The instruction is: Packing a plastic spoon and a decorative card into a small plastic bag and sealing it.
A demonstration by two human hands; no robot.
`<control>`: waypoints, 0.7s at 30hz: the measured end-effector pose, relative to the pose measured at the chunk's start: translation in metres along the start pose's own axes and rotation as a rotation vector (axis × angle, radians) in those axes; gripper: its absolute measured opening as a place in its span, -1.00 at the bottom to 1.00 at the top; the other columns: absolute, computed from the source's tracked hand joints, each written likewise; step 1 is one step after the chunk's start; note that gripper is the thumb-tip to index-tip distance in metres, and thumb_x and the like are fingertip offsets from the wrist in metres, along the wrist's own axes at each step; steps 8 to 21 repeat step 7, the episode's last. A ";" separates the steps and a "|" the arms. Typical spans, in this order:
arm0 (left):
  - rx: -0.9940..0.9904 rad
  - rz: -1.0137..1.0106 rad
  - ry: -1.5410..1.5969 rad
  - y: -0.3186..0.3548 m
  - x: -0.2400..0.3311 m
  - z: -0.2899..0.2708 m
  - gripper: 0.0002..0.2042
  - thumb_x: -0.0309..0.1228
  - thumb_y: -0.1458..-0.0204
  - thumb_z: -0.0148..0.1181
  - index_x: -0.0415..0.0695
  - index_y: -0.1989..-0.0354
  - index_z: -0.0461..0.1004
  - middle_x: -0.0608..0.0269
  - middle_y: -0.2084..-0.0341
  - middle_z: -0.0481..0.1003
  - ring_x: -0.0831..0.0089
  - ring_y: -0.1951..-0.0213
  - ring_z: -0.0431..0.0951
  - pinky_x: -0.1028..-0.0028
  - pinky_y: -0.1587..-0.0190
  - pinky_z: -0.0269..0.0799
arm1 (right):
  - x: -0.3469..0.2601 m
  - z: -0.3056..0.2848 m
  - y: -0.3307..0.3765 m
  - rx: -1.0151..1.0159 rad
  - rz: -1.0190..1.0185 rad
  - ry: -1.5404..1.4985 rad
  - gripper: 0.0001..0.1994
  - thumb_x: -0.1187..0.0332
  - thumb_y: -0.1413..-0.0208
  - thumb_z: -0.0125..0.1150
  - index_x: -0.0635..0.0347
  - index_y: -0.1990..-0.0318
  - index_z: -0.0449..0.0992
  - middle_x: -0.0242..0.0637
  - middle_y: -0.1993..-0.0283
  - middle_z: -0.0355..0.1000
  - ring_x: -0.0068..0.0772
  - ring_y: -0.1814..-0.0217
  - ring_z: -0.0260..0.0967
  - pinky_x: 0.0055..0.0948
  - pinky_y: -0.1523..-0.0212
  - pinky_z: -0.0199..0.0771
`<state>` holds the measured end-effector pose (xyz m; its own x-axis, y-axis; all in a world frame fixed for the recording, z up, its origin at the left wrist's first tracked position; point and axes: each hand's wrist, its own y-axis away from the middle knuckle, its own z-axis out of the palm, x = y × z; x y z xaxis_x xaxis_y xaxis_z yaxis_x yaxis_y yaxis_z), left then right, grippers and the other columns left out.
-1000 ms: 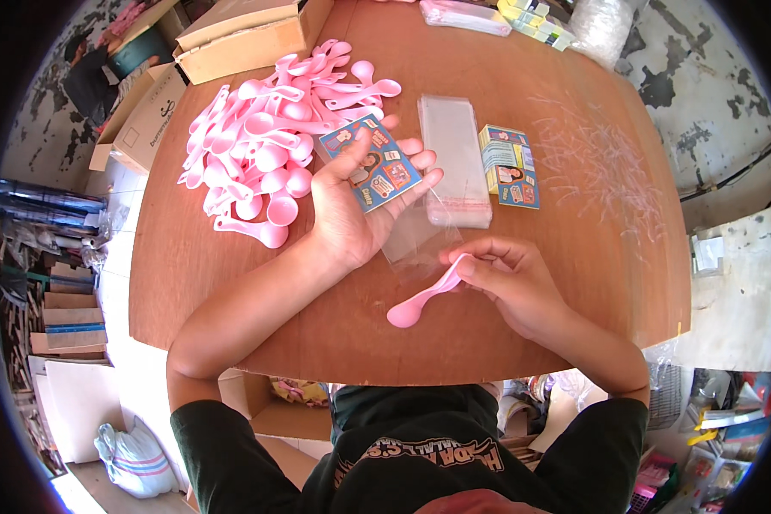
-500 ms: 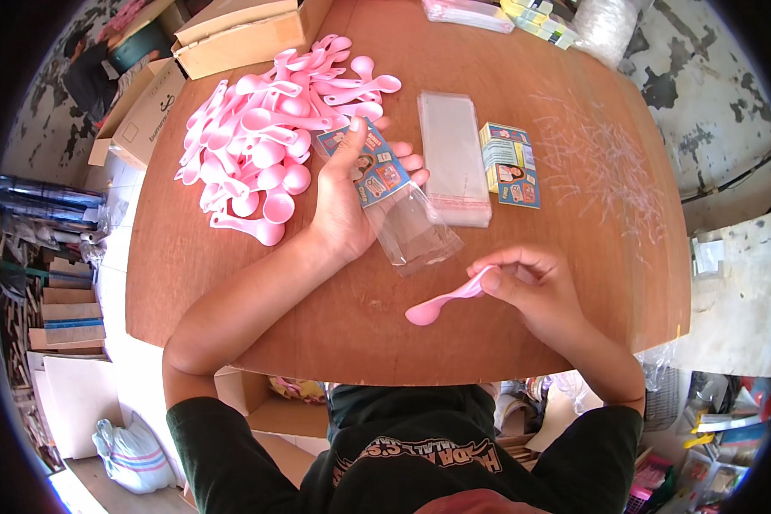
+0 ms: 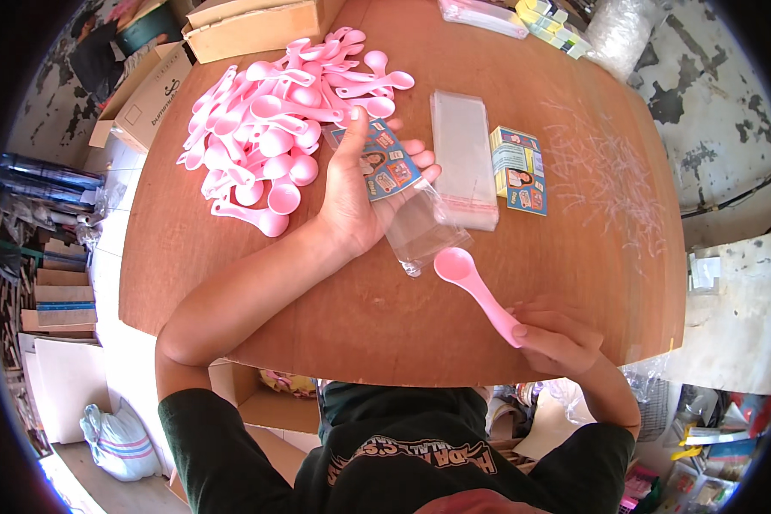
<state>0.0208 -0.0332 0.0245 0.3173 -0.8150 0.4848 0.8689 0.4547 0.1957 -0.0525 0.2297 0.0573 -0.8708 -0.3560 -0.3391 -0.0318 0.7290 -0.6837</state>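
My left hand (image 3: 357, 193), palm up, holds a clear plastic bag (image 3: 420, 236) with a blue printed card (image 3: 390, 163) inside, the thumb pressing on the card's upper edge. The bag's open-looking end points toward me and to the right. My right hand (image 3: 561, 338) pinches a pink measuring spoon (image 3: 480, 293) by the tip of its handle. The spoon's bowl points up and left, close to the bag's near end. A large heap of pink spoons (image 3: 274, 141) lies to the left of my left hand.
Right of my left hand lie a stack of clear bags (image 3: 464, 158) and a stack of printed cards (image 3: 520, 171). Thin plastic strips (image 3: 608, 180) are scattered at the right. Cardboard boxes (image 3: 253, 30), packets (image 3: 484, 17) and a plastic roll (image 3: 621, 38) stand along the far side.
My right hand has moved down and to the right, turning the spoon so its bowl now points up and left toward the bag. My left hand still holds the bag, shifted slightly.
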 end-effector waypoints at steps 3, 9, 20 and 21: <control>0.027 -0.013 -0.012 0.004 0.000 0.005 -0.44 0.13 -0.07 0.00 -0.18 0.07 0.23 0.00 0.30 0.40 0.13 0.20 0.49 0.10 0.01 0.47 | 0.001 0.003 -0.002 -0.036 -0.100 0.072 -0.73 0.60 0.20 0.34 0.29 0.26 0.52 -0.15 0.39 0.48 -0.24 0.41 0.51 -0.38 0.40 0.58; 0.032 -0.029 -0.019 0.007 -0.003 0.007 -0.43 0.14 -0.07 -0.02 -0.18 0.06 0.22 -0.01 0.29 0.39 0.13 0.20 0.49 0.10 0.01 0.46 | 0.007 0.006 -0.008 -0.055 -0.124 0.068 -0.71 0.55 0.16 0.34 0.27 0.19 0.51 -0.17 0.33 0.48 -0.17 0.35 0.51 -0.36 0.36 0.59; 0.032 -0.029 -0.019 0.007 -0.003 0.007 -0.43 0.14 -0.07 -0.02 -0.18 0.06 0.22 -0.01 0.29 0.39 0.13 0.20 0.49 0.10 0.01 0.46 | 0.007 0.006 -0.008 -0.055 -0.124 0.068 -0.71 0.55 0.16 0.34 0.27 0.19 0.51 -0.17 0.33 0.48 -0.17 0.35 0.51 -0.36 0.36 0.59; 0.032 -0.029 -0.019 0.007 -0.003 0.007 -0.43 0.14 -0.07 -0.02 -0.18 0.06 0.22 -0.01 0.29 0.39 0.13 0.20 0.49 0.10 0.01 0.46 | 0.007 0.006 -0.008 -0.055 -0.124 0.068 -0.71 0.55 0.16 0.34 0.27 0.19 0.51 -0.17 0.33 0.48 -0.17 0.35 0.51 -0.36 0.36 0.59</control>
